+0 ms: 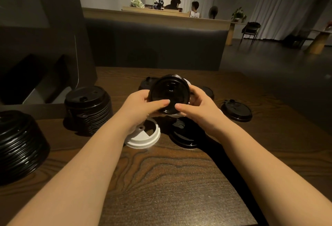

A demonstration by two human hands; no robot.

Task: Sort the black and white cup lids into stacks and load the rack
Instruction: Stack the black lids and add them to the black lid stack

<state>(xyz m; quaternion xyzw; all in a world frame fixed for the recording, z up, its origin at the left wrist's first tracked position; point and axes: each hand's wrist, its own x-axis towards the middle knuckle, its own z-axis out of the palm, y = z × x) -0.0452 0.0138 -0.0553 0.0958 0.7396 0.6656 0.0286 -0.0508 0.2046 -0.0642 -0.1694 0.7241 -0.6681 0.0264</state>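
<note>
Both hands up over the wooden table (179, 180): left hand (142, 103) and right hand (201, 107) grip one black lid (169, 93), tilted toward the camera. Below them lies a white lid (143, 138), and a black stack (88, 107) stands at left.

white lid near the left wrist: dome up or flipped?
Dome up. The white lid lies flat on the table with its raised top and small sip hole facing the camera, rim down. The left wrist hides part of it.

One head-worn wide-angle view looks forward and down from close above the near edge of the wooden surface (179, 180), facing across it toward the room beyond.
</note>
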